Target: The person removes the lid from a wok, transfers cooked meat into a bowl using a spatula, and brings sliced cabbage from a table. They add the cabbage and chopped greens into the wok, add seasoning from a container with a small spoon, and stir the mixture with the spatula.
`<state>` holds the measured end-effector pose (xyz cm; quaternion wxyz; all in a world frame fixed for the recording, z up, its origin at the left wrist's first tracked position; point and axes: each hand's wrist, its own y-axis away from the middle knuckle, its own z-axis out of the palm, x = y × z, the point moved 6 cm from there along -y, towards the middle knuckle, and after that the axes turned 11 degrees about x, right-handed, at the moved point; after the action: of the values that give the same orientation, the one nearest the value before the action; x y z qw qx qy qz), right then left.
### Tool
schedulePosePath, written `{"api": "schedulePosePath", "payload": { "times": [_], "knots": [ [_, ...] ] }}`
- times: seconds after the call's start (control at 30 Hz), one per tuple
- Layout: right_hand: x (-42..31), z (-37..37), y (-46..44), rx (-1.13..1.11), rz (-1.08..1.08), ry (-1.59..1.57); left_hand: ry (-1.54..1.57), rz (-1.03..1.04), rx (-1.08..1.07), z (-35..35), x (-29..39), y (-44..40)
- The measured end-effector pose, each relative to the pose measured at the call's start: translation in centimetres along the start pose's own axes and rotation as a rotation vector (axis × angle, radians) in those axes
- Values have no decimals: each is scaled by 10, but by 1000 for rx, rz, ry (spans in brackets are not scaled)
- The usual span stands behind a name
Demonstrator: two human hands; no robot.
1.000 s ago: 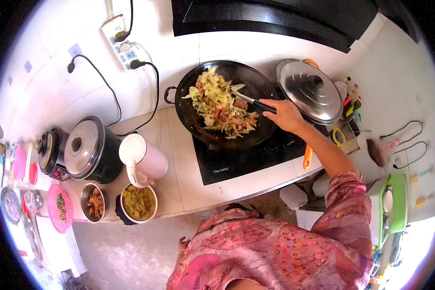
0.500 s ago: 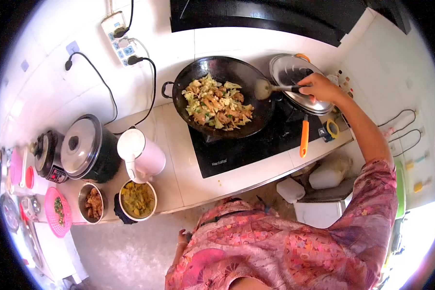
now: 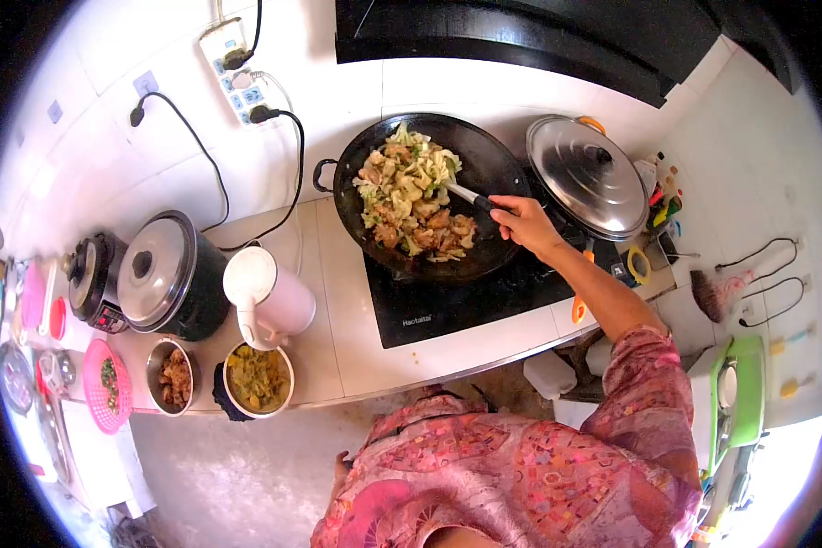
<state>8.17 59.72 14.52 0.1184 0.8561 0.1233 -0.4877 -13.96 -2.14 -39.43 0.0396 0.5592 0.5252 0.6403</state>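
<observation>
In the head view, my right hand (image 3: pixel 525 224) is closed around the black handle of a cooking spatula (image 3: pixel 466 193). Its head is buried in chopped cabbage and browned meat (image 3: pixel 411 196), so its far end is hidden. The food lies in a big black wok (image 3: pixel 489 247), mostly toward its left side. Low beside my body, only a small part of my left hand (image 3: pixel 342 464) shows past the patterned shirt. Its fingers are too hidden to read.
The wok stands on a black induction cooktop (image 3: pixel 411 306). A lidded steel pan (image 3: pixel 589 173) is to its right. Leftward are a pink-white jug (image 3: pixel 283 306), a bowl of yellow-green vegetables (image 3: pixel 258 379), a bowl of meat (image 3: pixel 173 376), a large pot (image 3: pixel 187 274) and a pink basket (image 3: pixel 96 402).
My right hand has swung left and down from above the pan lid to the wok's right side. The spatula's head went from the bare wok wall into the food, shifting it.
</observation>
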Motion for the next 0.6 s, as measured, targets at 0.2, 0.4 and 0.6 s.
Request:
{"api": "schedulePosePath", "payload": {
  "times": [0.2, 0.4, 0.6],
  "knots": [
    [-90, -15, 62, 96, -792, 855, -71, 175, 26, 11, 27, -18],
    [-128, -36, 108, 46, -750, 1149, 27, 150, -55, 24, 42, -42],
    [-86, -121, 36, -61, -86, 626, 46, 22, 12, 13, 6, -51]
  ]
}}
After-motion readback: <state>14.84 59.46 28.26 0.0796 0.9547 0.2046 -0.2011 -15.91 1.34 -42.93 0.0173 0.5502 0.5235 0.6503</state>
